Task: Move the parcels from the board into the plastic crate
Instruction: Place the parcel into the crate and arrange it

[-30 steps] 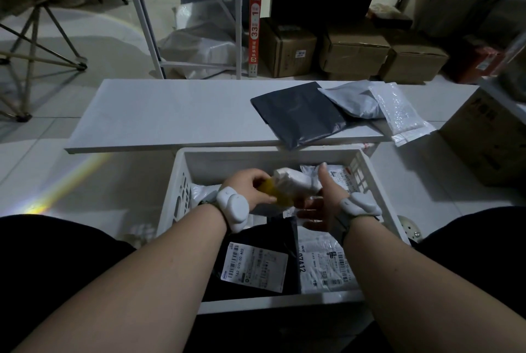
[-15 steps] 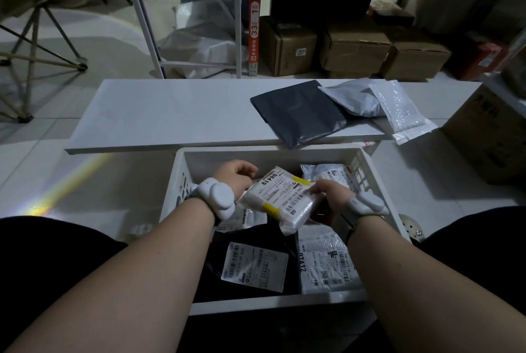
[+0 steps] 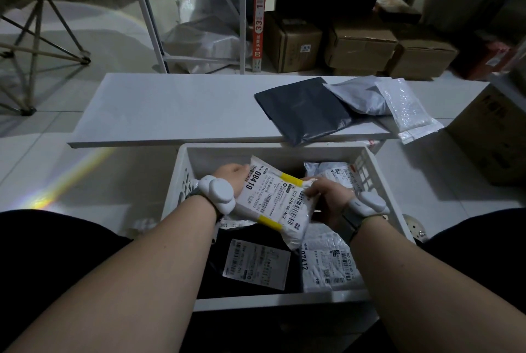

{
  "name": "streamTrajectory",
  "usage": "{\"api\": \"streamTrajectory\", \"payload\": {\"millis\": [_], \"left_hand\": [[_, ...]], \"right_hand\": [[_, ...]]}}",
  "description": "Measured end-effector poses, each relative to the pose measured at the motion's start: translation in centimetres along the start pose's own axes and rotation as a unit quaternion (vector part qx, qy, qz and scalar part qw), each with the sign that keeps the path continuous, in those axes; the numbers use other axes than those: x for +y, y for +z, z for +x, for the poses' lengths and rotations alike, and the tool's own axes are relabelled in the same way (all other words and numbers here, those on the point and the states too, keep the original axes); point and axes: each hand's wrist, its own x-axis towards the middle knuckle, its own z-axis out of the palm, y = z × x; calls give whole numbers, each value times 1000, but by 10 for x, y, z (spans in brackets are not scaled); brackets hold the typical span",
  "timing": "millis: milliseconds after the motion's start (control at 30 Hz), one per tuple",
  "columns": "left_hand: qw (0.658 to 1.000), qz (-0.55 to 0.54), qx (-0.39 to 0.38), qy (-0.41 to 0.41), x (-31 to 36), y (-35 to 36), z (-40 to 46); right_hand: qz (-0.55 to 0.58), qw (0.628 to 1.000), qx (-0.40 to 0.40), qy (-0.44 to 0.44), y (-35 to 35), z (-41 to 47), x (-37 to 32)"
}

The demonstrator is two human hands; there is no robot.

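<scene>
Parcels are the matter here, and the one in play is a white labelled parcel (image 3: 273,199) with yellow tape bands, held label-up over the middle of the plastic crate (image 3: 378,182). The left hand (image 3: 232,174) grips its edge at about 9 o'clock, fingers curled under where they cannot be seen; the right hand (image 3: 327,196) pinches the opposite edge at about 3 o'clock, crumpling the wrap. The parcel sits between the two hands, above the load and apparently not yet resting on it.

Judging by this, the step in hand is setting this parcel down inside the crate. Next it wants lowering onto the parcels below, a black parcel (image 3: 256,261) at 6 o'clock and a white parcel (image 3: 327,261) at 5 o'clock, then both hands letting go.

Further out at 12 to 1 o'clock, the board (image 3: 170,108) carries three more: a dark grey mailer (image 3: 304,108), a light grey mailer (image 3: 358,96) overlapping it, and a bubble-wrap pouch (image 3: 407,108) overhanging the board's edge. Those remain to be fetched.
</scene>
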Motion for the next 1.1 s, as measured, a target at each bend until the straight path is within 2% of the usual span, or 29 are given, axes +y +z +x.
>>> {"api": "streamTrajectory", "payload": {"millis": [67, 133, 267, 333, 500, 600, 733, 833, 900, 1100], "left_hand": [[999, -46, -12, 1, -3, 0, -1], [999, -31, -24, 12, -6, 1, -1], [993, 112, -16, -27, 0, -1, 0], [993, 106, -27, -39, 0, 0, 0], [993, 92, -75, 18, -12, 1, -3], [991, 108, -70, 35, -16, 0, 1], [996, 20, -83, 23, -14, 0, 1], [996, -16, -91, 17, -15, 1, 1], [990, -55, -128, 8, -15, 6, -2], [984, 52, -171, 28, -17, 28, -9]], "right_hand": [[13, 1000, 15, 5, 0, 3, 2], [28, 999, 28, -1, -2, 6, 3], [56, 995, 53, -58, -10, 15, 3], [52, 994, 66, -72, -13, 13, 3], [9, 996, 57, -70, -17, 12, 5], [-46, 991, 101, -71, -17, 12, 3], [-96, 984, 145, -42, -34, 36, 11], [-4, 998, 60, 24, -21, 23, 12], [46, 998, 21, 30, -10, 14, 11], [30, 998, 58, -2, -19, 16, 11]]}}
